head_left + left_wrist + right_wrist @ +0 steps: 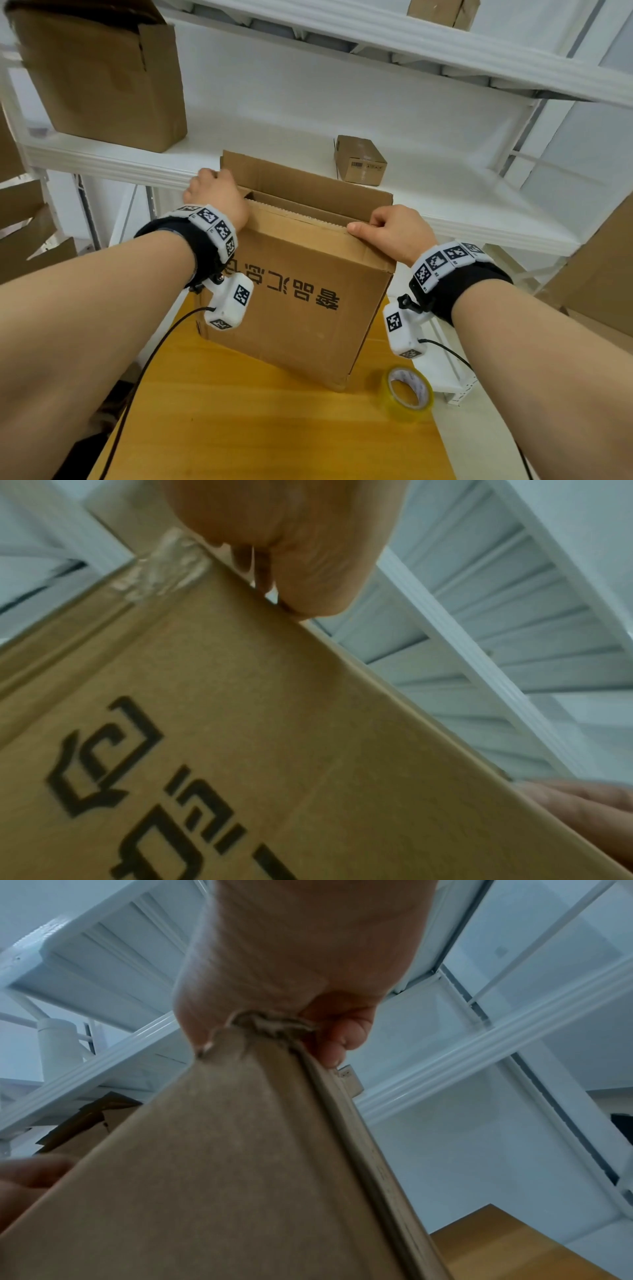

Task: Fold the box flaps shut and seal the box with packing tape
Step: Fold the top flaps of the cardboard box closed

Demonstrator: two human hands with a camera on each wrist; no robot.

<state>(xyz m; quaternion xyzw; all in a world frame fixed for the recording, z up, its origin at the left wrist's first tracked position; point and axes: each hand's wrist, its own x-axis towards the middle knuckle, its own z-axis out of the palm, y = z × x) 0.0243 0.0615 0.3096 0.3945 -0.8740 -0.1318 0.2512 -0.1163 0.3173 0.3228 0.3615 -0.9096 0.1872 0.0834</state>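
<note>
Box (294, 291), flaps open: left hand (215, 200) and right hand (390, 229) each grip a top corner; fold short flaps inward first, evenly, tape roll (407, 394) beside.

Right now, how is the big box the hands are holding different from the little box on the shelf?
The big box stands on the wooden table with flaps still open; the little box lies closed on the white shelf. The big box has large black printing; the little box has a small label. Both hands, left and right, grip the big box; nothing touches the little one. Both are brown cardboard.
</note>
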